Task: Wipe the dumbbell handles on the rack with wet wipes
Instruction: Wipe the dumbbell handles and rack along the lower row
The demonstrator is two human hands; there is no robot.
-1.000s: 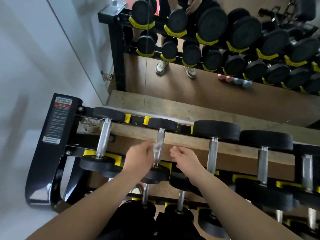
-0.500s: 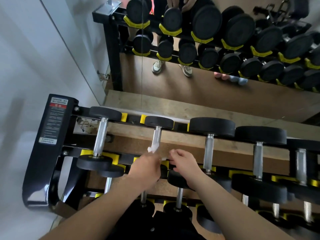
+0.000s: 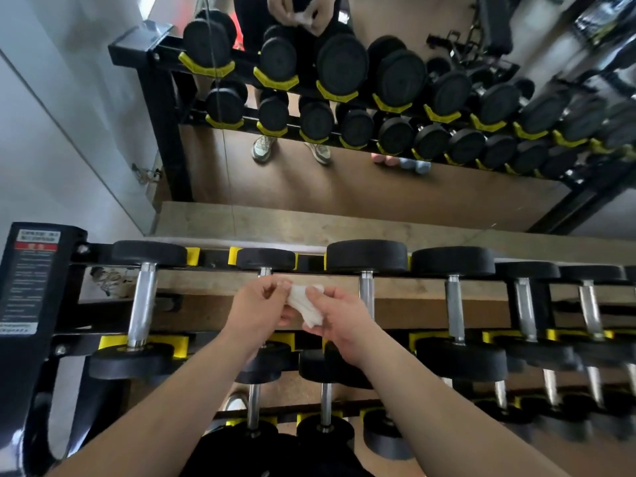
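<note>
A crumpled white wet wipe (image 3: 307, 304) is held between both hands above the rack's top row. My left hand (image 3: 256, 306) pinches its left edge and my right hand (image 3: 340, 318) grips its right side. They hover over the second dumbbell, whose steel handle (image 3: 265, 271) shows only at its far end. The first dumbbell's handle (image 3: 141, 304) lies bare to the left; the third handle (image 3: 366, 294) is just right of my right hand. The black rack (image 3: 38, 294) has yellow cradles.
More dumbbells (image 3: 453, 306) fill the top row to the right, and a lower tier (image 3: 325, 401) sits beneath my forearms. A wall mirror (image 3: 344, 115) behind the rack reflects the dumbbells and a person's feet. A white wall stands at left.
My left hand has come off the second dumbbell's handle with the wipe. Both hands have met above that handle and now hold the wipe between them.
</note>
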